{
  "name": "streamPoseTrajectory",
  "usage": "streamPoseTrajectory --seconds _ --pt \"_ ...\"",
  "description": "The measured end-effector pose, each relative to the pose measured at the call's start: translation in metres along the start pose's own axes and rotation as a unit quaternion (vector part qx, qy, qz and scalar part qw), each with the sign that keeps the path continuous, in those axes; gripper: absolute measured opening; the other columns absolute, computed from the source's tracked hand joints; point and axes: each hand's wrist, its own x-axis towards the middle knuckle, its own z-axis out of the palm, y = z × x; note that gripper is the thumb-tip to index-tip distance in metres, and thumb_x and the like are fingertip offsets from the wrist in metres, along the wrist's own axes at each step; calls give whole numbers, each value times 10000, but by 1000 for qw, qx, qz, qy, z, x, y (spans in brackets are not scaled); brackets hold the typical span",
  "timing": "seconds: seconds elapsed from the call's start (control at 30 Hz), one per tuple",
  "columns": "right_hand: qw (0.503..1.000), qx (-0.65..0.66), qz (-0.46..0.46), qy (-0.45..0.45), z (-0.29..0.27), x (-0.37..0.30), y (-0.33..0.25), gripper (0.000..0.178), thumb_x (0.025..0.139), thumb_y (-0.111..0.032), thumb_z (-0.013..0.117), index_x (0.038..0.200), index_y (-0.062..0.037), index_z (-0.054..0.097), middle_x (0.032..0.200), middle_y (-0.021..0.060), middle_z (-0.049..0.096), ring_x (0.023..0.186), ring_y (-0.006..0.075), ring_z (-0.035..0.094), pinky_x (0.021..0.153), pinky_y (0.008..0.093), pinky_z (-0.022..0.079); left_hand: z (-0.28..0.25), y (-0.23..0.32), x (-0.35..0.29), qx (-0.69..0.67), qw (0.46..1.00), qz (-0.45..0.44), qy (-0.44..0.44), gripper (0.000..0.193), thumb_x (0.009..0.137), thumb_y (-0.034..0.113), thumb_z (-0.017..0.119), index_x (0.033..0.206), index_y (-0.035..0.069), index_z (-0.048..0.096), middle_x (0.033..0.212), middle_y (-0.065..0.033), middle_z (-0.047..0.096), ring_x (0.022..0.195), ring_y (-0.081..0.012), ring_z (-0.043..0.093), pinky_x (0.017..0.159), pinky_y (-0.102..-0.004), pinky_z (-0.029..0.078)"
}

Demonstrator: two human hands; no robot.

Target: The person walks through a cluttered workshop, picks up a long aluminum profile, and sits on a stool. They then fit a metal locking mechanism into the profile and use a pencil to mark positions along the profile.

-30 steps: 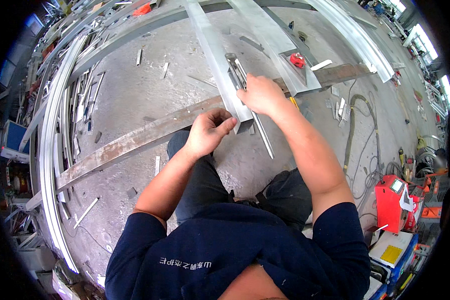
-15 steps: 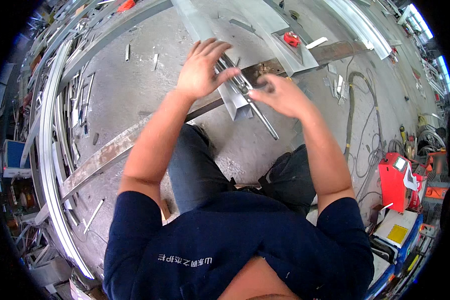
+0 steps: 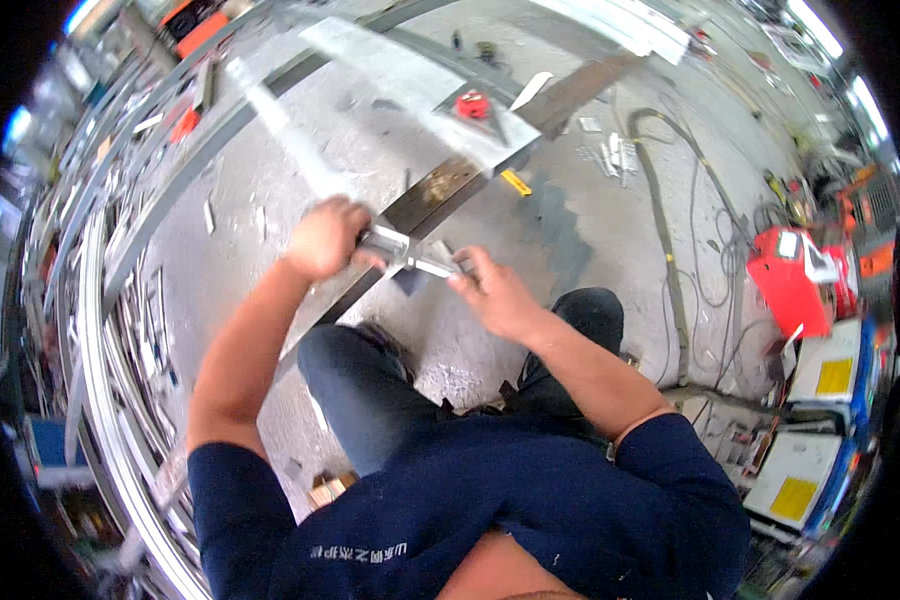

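Note:
I am squatting on a concrete floor with both arms stretched forward. My left hand (image 3: 325, 238) is closed around one end of a short silvery metal profile (image 3: 410, 255). My right hand (image 3: 490, 292) grips the other end, where thin strips stick out. The piece is held just above a long rusty steel bar (image 3: 445, 185) that runs diagonally across the floor. A long pale aluminium channel (image 3: 275, 125) lies beyond my left hand.
A red tape measure (image 3: 472, 103) sits on a wide metal sheet (image 3: 400, 80); a yellow tool (image 3: 515, 181) lies beside the bar. A red machine (image 3: 795, 280), cables (image 3: 685, 250) and white boxes (image 3: 820, 385) stand right. Stacked metal profiles (image 3: 100, 330) line the left.
My left hand, spread open above the profile half a second ago, has closed on the short piece. Both hands have drawn it nearer to me and lower in view.

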Motion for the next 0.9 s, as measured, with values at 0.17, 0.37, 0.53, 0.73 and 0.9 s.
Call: streamPoseTrajectory --seconds 0.17,0.37,0.53,0.73,0.9 --pt "992 37 -112 46 46 -6 -14 545 996 -494 404 1362 -93 354 855 201 635 836 423 632 739 502 474 -11 54 -49 26 999 -13 38 715 677 729 630 779 23 584 715 -163 609 648 -375 621 596 -459 494" --pt "963 224 -152 14 42 -14 -18 773 975 -654 266 1474 -66 216 919 153 583 960 324 587 864 420 421 -45 98 -49 -36 996 -77 -5 766 771 751 559 745 -14 530 665 -215 558 610 -459 552 543 -486 429" --pt "927 301 -223 33 36 -34 -3 817 993 -620 283 1532 -33 105 1270 195 426 1168 281 455 1018 398 355 -39 135 -43 -93 992 -88 -18 702 788 682 613 772 -19 572 679 -212 582 635 -453 587 563 -484 453" --pt "941 206 -239 119 5 -33 4 687 987 -504 452 1462 -24 324 1319 186 448 1217 272 450 1046 417 355 -23 143 -55 -115 980 -161 -24 472 813 458 707 811 -7 623 694 -213 617 683 -443 616 606 -478 478" --pt "863 -64 -316 388 -132 -105 -60 276 942 -295 592 1117 -82 575 926 25 621 852 208 604 765 320 495 -33 142 -52 -224 925 -292 -96 590 931 554 553 805 -13 659 703 -238 621 690 -381 637 664 -467 489"
